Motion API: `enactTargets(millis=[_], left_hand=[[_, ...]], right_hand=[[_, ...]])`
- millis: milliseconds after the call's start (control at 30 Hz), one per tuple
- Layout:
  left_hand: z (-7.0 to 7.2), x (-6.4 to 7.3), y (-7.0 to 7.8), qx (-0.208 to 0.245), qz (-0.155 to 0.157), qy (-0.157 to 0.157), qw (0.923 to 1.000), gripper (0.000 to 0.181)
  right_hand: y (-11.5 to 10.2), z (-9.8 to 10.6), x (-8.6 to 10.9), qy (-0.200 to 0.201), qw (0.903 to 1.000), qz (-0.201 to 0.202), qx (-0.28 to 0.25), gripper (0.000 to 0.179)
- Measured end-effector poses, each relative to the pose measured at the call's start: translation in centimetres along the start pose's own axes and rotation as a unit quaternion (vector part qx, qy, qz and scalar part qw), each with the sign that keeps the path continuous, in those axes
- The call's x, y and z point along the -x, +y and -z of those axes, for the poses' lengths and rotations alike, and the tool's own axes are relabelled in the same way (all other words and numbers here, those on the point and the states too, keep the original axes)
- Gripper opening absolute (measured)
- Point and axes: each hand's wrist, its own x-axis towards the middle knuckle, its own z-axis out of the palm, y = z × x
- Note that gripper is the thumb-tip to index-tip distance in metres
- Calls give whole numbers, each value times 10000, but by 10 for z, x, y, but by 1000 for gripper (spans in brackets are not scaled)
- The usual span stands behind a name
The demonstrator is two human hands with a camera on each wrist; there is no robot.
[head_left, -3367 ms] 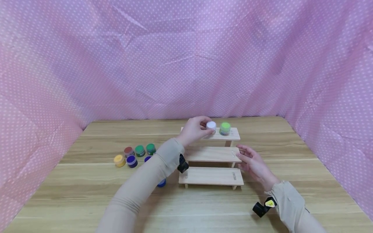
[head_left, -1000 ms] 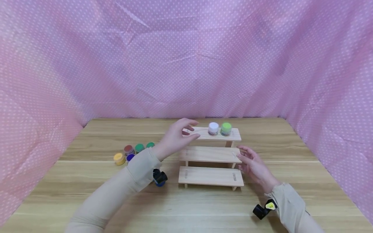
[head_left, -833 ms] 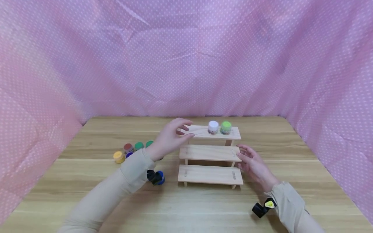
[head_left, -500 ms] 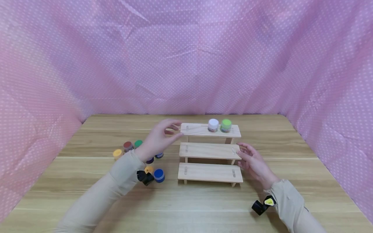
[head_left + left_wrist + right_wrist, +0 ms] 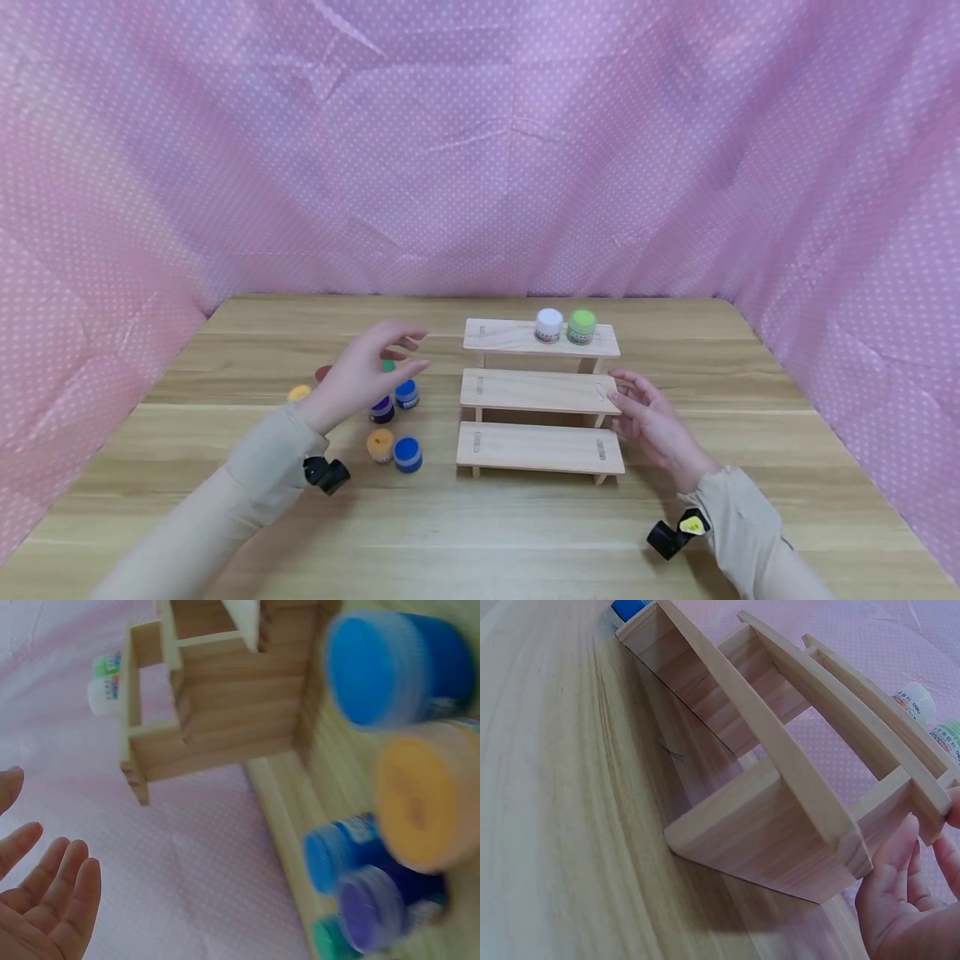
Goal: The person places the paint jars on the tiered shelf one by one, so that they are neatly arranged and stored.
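A three-tier wooden shelf (image 5: 538, 392) stands right of centre on the table. My right hand (image 5: 652, 421) grips the right end of its middle tier, thumb and fingertips at the edge. On the top tier sit a white-lidded paint jar (image 5: 548, 326) and a light green paint jar (image 5: 581, 327), side by side. My left hand (image 5: 363, 371) hovers over the loose paint jars at the left, fingers parted and nothing in them; the left wrist view shows its fingers (image 5: 75, 892) spread. Below it are an orange jar (image 5: 380, 445) and a blue jar (image 5: 408, 455).
Beside the left hand stand a purple jar (image 5: 382, 409) and another blue jar (image 5: 407, 394). A yellow jar (image 5: 299, 392), a red-brown jar (image 5: 322, 372) and a green jar (image 5: 387, 365) are partly covered by it. Pink dotted cloth (image 5: 480, 167) hangs behind the table (image 5: 510, 533).
The left hand has let go of the white-lidded jar on the top tier and moved left and down to the loose jars. The right hand has stayed at the shelf's end.
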Motion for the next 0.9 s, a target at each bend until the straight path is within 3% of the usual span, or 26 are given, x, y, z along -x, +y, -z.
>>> enactTargets(millis=[400, 667, 900], left_hand=[[4, 36, -34, -121, 163, -258, 9995, 41], [3, 52, -40, -244, 462, -475, 9975, 39], [-2, 66, -43, -413, 413, -604, 9965, 40]], right_hand=[[4, 1, -1, -66, 9998, 116, -173, 24], [3, 0, 0, 0, 9996, 122, -259, 26], [3, 0, 1, -39, 9998, 111, -146, 24]])
